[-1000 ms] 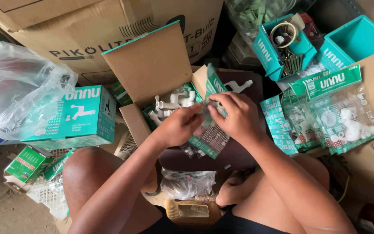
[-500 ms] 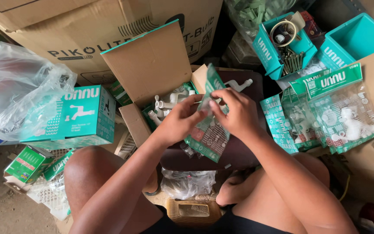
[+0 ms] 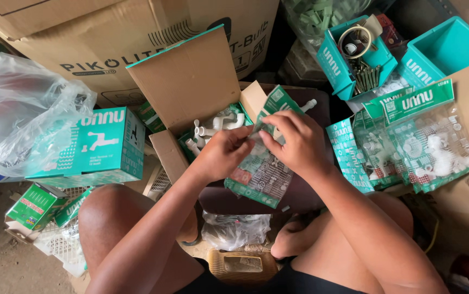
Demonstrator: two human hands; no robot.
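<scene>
Pinching a clear plastic packet with green printed header card (image 3: 261,169) between left hand (image 3: 222,153) and right hand (image 3: 294,142), above the open brown cardboard box of white plastic taps (image 3: 191,92); possibly tearing it by pulling unevenly, spilling contents.

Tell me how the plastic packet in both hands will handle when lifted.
The packet is thin clear film with a card header, so it likely flops. It looks light. The left hand and right hand pinch its top; glossy film may slip.
</scene>
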